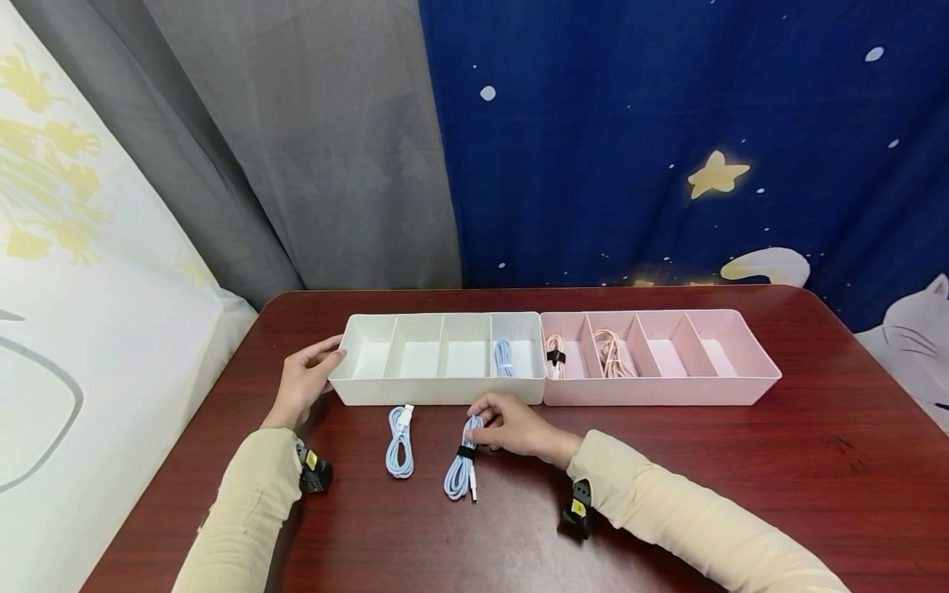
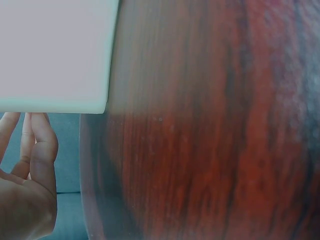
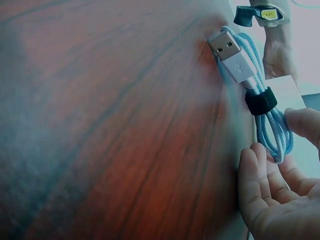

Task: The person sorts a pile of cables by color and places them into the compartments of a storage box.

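Note:
In the head view, my right hand pinches one end of a coiled light-blue USB cable with a black strap round it. The right wrist view shows thumb and fingers on the loops, and the metal USB plug at the other end. My left hand touches the left end of a white divided organiser box, its fingers fairly straight. A second coiled light-blue cable lies on the table between the hands. The white box's rightmost compartment holds another light-blue cable.
A pink divided box adjoins the white one on the right. Its two leftmost compartments hold a pink cable with a black strap and another pink cable. Both boxes stand on a dark red wooden table; curtains hang behind.

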The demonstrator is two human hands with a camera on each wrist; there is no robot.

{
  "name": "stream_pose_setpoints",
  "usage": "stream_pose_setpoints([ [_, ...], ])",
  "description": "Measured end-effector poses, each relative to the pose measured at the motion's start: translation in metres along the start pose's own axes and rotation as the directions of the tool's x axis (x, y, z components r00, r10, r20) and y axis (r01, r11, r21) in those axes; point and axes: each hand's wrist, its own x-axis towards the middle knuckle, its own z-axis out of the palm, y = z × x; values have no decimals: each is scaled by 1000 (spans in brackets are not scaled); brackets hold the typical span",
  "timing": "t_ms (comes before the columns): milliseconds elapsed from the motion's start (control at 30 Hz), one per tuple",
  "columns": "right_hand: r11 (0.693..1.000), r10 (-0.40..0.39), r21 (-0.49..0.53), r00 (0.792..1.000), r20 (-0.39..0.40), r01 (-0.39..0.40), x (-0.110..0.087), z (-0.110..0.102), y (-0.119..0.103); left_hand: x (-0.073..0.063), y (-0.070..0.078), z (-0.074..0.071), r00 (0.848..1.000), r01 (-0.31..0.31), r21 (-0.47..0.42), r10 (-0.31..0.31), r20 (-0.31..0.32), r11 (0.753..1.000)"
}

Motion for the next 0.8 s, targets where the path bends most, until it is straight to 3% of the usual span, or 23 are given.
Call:
stream_pose_setpoints([
  [500,1000,-14,24,1000,7,14,-8,0,-6,0,0,0,1000,9,-2,-9,0,1000],
  [800,993,1,116,1000,10,-2,-10,3,-5,1,0,0,1000,11,-12,-11,5,1000],
])
